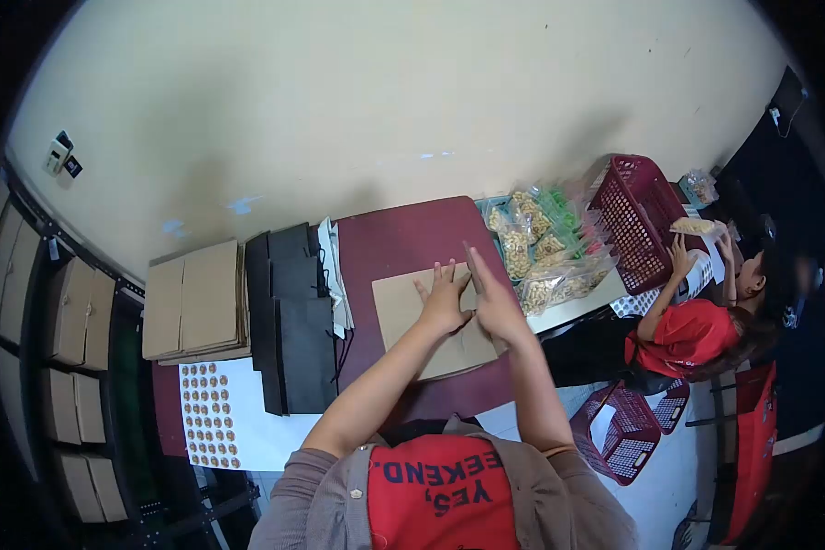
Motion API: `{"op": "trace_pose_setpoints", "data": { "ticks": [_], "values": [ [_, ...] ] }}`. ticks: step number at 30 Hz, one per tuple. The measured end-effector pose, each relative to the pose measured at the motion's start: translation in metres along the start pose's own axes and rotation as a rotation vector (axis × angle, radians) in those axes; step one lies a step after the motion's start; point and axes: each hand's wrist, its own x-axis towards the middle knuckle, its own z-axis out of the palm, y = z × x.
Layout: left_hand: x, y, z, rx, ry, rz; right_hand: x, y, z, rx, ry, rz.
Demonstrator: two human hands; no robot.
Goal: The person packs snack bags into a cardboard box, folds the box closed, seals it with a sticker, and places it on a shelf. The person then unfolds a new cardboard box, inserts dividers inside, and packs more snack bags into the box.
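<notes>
A flat brown cardboard piece (399, 307) lies on the dark red tabletop (362, 240) in front of me. My left hand (445, 301) rests on its middle with the fingers spread. My right hand (495, 307) is on the cardboard's right edge, its fingers stretched out and pointing away from me. The two hands are close together, the thumbs near each other. Neither hand holds anything that I can see.
Stacked brown cardboard (206, 298), black folders (293, 321) and a sticker sheet (213, 412) lie left. Bagged snacks (559, 257) and a red basket (646, 225) stand right. Beyond, a person in red (697, 339) holds a packet. Shelves (73, 367) line the far left.
</notes>
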Motion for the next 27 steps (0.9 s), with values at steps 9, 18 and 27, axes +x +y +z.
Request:
{"op": "trace_pose_setpoints", "data": {
  "ticks": [9, 18, 27],
  "values": [
    [-0.004, 0.006, 0.054, 0.576, 0.294, 0.26, 0.009, 0.015, -0.043, 0.069, -0.151, 0.071],
    [0.007, 0.034, 0.043, 0.651, 0.379, 0.057, 0.065, 0.044, -0.049, -0.069, -0.147, 0.099],
    [-0.004, 0.038, 0.024, 0.278, 0.688, 0.151, 0.058, 0.053, -0.066, 0.034, -0.216, -0.069]
  ]
}}
